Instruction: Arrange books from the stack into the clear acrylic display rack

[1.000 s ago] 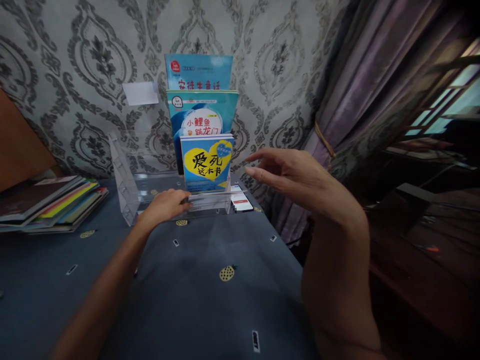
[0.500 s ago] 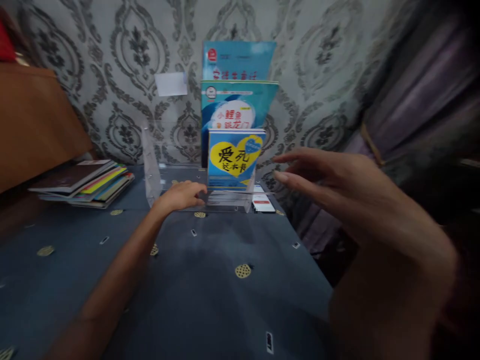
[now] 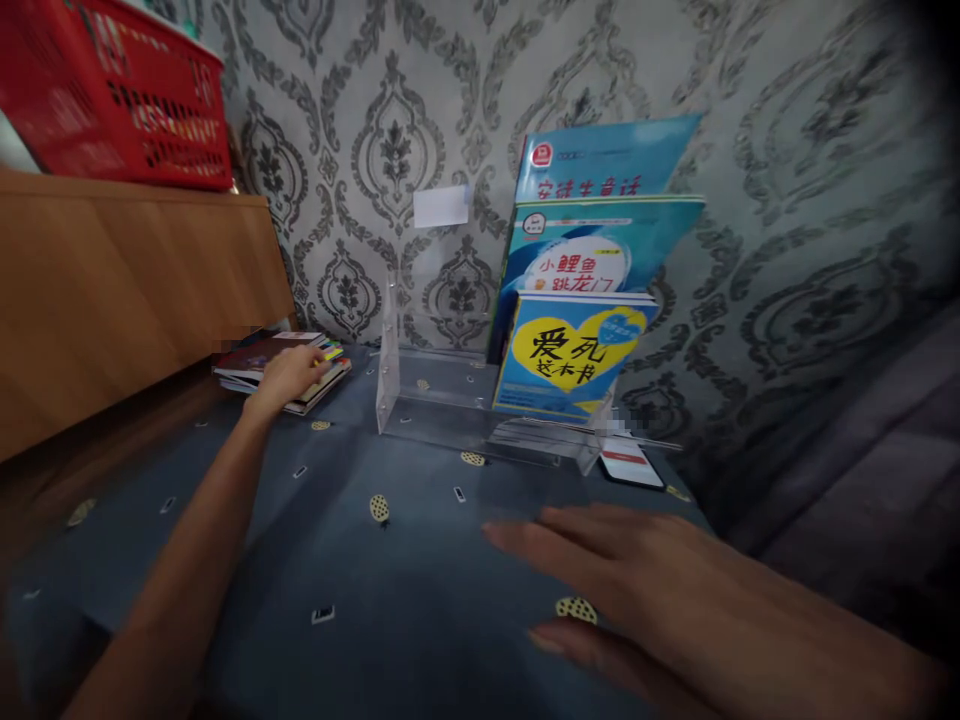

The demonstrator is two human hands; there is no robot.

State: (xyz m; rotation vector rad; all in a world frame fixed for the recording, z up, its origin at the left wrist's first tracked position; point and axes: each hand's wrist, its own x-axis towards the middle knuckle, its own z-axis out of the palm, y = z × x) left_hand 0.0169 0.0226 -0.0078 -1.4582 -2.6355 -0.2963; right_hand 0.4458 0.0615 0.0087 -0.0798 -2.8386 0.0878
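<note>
My left hand (image 3: 289,378) is over the pile of books (image 3: 251,362) at the left, its fingers apart and reaching onto the right part of the pile. Low at the right, my right hand (image 3: 600,560) is spread above the dark cloth with nothing in it. A clear acrylic rack (image 3: 442,425) stands beyond the hands. In its right part, a blue book with a yellow heart (image 3: 570,355) leans in front of a teal book (image 3: 652,235) and a taller blue book (image 3: 622,150).
A phone (image 3: 631,462) lies beside the rack's right end. At the left is a wooden cabinet (image 3: 142,290) with a red basket (image 3: 157,110) on it. The patterned table cloth (image 3: 405,600) reaches a wallpapered wall; a dark curtain (image 3: 862,450) hangs at the right.
The view has turned left, showing the red basket. My left hand has gone from the rack to the book pile. My right hand has come down, away from beside the books.
</note>
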